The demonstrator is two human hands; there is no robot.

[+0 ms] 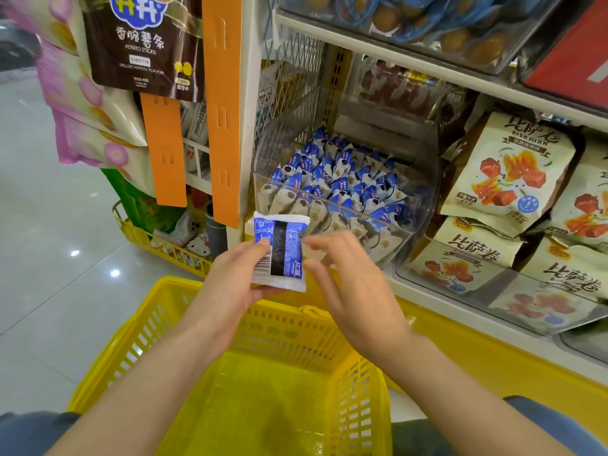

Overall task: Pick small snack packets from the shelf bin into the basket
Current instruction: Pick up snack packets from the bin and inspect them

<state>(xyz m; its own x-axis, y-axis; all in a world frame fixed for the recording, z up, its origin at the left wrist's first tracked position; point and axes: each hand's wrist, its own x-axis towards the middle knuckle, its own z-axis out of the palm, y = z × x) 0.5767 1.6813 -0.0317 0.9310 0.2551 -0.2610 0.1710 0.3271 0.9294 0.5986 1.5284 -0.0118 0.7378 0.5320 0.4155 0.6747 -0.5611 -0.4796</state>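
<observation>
Transfer step: left hand (230, 279) pinches a blue-and-white snack packet (279, 251) above the yellow basket (131, 334), just in front of the clear shelf bin (409, 238). Right hand (355, 291), blurred, seems spread and holding nothing. Next, the packet needs lowering and releasing into the basket.

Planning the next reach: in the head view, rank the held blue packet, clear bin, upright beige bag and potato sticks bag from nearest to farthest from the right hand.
From the right hand:
1. blue packet, just left, in the grip of the left hand.
2. clear bin, on the shelf above.
3. beige bag, upper right.
4. potato sticks bag, hanging top left.
</observation>
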